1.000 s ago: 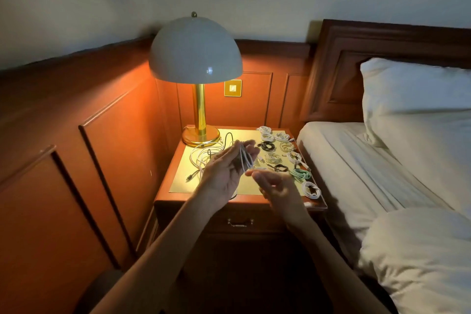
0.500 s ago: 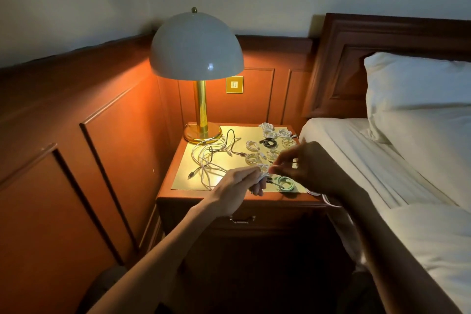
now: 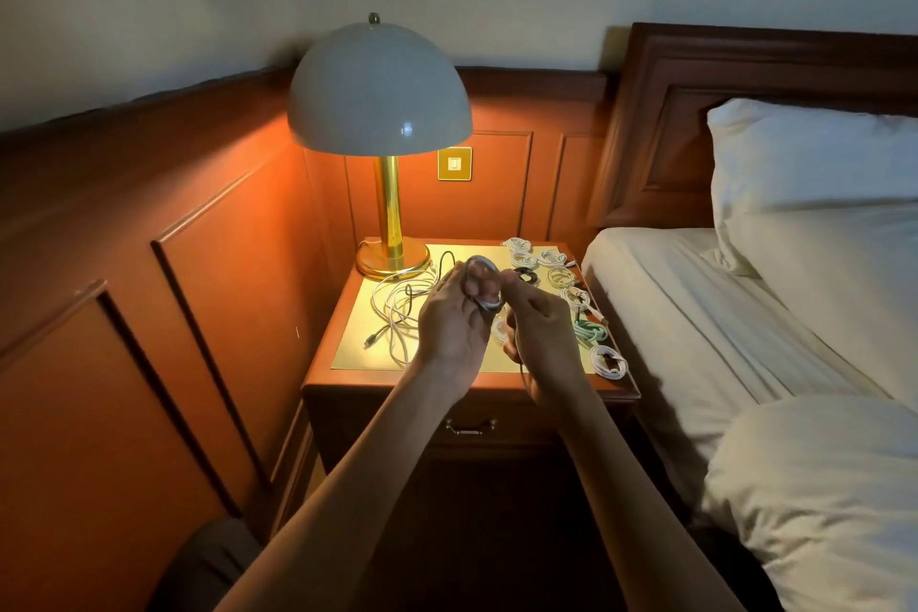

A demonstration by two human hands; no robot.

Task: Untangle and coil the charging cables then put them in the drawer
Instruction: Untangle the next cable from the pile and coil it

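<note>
Cable, part-coiled: gripped in left hand, pinched by right hand, above table. Tangle left; coils right. Drawer closed.

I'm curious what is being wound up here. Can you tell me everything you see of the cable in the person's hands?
The cable is thin and pale, whitish-grey, with a smooth plastic look. Most of it is wound into a small loose coil of several loops, held upright above the nightstand. The left hand grips one side of the coil. The right hand pinches the other, and a loose tail hangs below it. Its plugs are hidden.
</note>
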